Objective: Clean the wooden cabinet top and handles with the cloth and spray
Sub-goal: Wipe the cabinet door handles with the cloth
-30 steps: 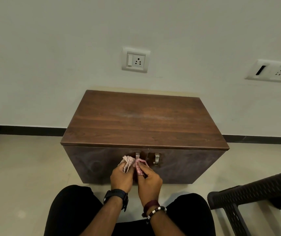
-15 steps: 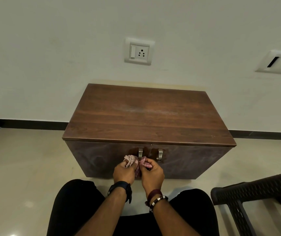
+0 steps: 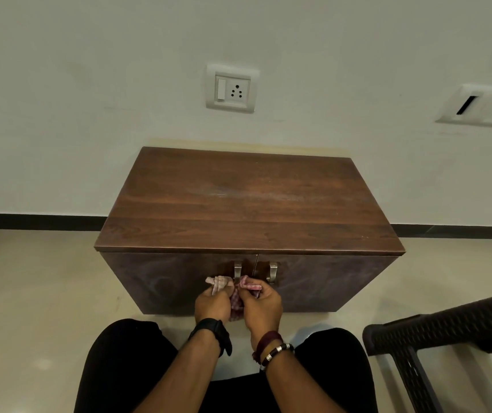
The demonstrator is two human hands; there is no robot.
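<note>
Both hands, left hand [image 3: 212, 304] and right hand [image 3: 264, 305], pinch the soft, light cloth [image 3: 236, 296] at 6 o'clock below the handle [image 3: 237, 270]; grip its ends.

Pink checked cloth [image 3: 219, 284], dark brown cabinet [image 3: 247, 204]

Black watch [image 3: 212, 331], beaded bracelets [image 3: 271, 348], seemingly black trousers [image 3: 125, 362].

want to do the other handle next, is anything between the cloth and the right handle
Nothing visible. The cloth, held by the left hand and right hand, is at the left handle; the right handle sits just beside it, with only bare cabinet front between.
</note>
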